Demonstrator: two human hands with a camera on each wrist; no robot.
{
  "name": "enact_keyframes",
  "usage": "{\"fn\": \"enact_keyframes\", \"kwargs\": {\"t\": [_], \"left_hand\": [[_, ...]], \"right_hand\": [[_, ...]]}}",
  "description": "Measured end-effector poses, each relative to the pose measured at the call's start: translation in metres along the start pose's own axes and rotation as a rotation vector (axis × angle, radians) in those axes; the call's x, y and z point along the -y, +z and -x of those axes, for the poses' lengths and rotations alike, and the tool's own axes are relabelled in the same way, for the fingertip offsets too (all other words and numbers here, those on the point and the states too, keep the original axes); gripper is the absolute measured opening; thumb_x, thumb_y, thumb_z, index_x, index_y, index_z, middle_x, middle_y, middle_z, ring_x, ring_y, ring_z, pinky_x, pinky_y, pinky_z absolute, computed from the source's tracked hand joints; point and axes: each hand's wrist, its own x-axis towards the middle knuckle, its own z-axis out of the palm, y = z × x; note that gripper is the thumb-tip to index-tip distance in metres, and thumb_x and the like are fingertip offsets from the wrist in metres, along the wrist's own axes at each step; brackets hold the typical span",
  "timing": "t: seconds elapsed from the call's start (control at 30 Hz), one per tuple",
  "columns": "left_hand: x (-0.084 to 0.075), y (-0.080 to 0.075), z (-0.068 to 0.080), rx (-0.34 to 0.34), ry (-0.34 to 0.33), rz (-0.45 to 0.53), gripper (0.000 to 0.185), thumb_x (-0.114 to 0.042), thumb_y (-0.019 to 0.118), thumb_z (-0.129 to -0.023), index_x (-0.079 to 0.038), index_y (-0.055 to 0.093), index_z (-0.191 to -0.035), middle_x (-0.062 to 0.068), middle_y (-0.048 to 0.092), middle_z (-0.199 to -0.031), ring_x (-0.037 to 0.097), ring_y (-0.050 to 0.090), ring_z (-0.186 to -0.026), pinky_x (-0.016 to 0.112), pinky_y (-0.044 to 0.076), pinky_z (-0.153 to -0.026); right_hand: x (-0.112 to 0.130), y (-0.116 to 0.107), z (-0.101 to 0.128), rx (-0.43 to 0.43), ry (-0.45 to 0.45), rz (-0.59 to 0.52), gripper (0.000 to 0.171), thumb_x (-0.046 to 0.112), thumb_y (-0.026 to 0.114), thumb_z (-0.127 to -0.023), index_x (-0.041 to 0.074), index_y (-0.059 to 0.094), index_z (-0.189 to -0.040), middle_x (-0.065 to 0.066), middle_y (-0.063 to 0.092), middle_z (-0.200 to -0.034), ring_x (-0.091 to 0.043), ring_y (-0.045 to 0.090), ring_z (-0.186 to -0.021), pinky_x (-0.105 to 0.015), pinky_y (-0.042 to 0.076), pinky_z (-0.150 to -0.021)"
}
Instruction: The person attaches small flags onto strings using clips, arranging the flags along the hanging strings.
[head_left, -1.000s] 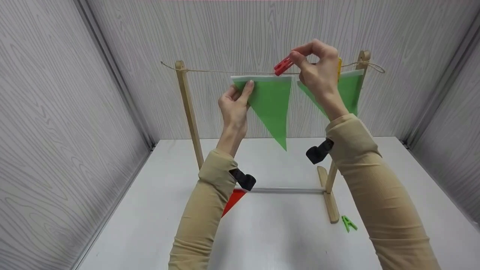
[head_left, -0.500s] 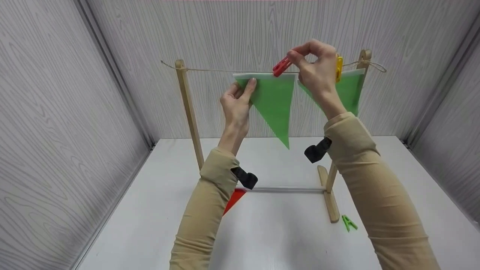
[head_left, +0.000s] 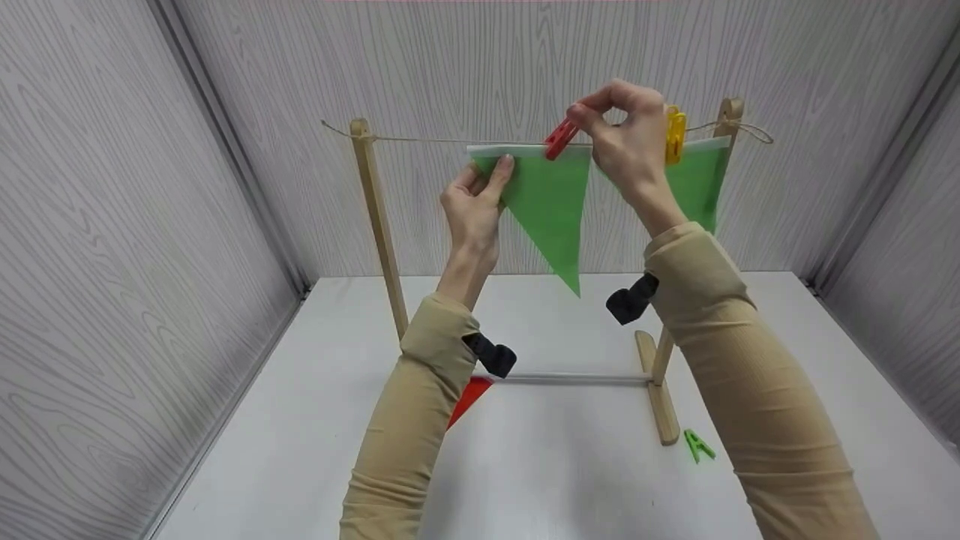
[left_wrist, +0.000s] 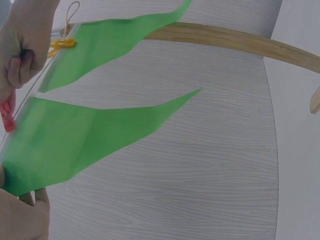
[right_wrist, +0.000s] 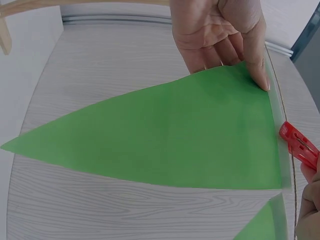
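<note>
While the string (head_left: 427, 140) ran between two wooden posts, the left post (head_left: 381, 225) and the right post (head_left: 729, 111), both hands were raised to it. Item: one green pennant (head_left: 551, 202), triangular, white strip along its top edge, point downward, held just at the string. Item: left hand (head_left: 472, 214), thumb in front and fingers behind, pinching the pennant near its upper left corner. Item: right hand (head_left: 630, 142), thumb and fingertips closed together on a red clothespin (head_left: 559, 140), slanted, its lower tip at the string and the white strip; whether it had bitten on I could not tell. Item: a second green pennant (head_left: 697, 187), beside the first, partly behind the right wrist, with a yellow clothespin (head_left: 675, 135) at its top edge. Item: a green clothespin (head_left: 698, 446), lying on the white table (head_left: 562, 480) near the right post's wooden foot (head_left: 664, 420). Item: a pale rod (head_left: 570, 379), low between the posts. Item: a red pointed piece (head_left: 466, 401), partly hidden by the tan left sleeve (head_left: 405, 420).
</note>
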Motion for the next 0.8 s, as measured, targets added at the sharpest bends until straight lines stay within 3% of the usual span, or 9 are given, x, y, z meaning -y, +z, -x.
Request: {"fn": "enact_keyframes", "kwargs": {"t": [0.23,0.5,0.8], "left_hand": [[0.0001,0.0012,0.0013,0.002,-0.006,-0.001,0.034,-0.01,0.066,-0.097,0.008,0.061,-0.126,0.024,0.067,-0.123,0.024,0.068,-0.111,0.027,0.058,-0.097],[-0.0009,0.0014,0.0005,0.001,-0.006,0.015,0.035,-0.01,0.066,-0.097,0.008,0.061,-0.126,0.023,0.066,-0.123,0.029,0.067,-0.117,0.026,0.058,-0.097],[-0.0015,0.0021,-0.0004,-0.016,-0.017,0.037,0.032,-0.008,0.067,-0.096,0.009,0.063,-0.123,0.016,0.07,-0.111,0.018,0.069,-0.104,0.028,0.058,-0.096]], "right_hand": [[0.0004,-0.0005,0.0019,0.009,0.022,0.035,0.012,0.014,0.079,-0.087,0.002,0.076,-0.086,0.01,0.067,-0.076,-0.002,0.057,-0.081,-0.022,0.044,-0.095],[0.0018,0.0013,0.0007,0.014,0.06,0.028,0.007,0.015,0.081,-0.086,0.009,0.077,-0.083,0.015,0.065,-0.073,-0.004,0.057,-0.084,-0.023,0.042,-0.094],[0.0013,0.0013,0.0025,0.031,0.028,0.04,0.015,0.015,0.079,-0.087,0.0,0.077,-0.089,0.022,0.06,-0.071,-0.002,0.057,-0.082,-0.022,0.043,-0.092]]}}
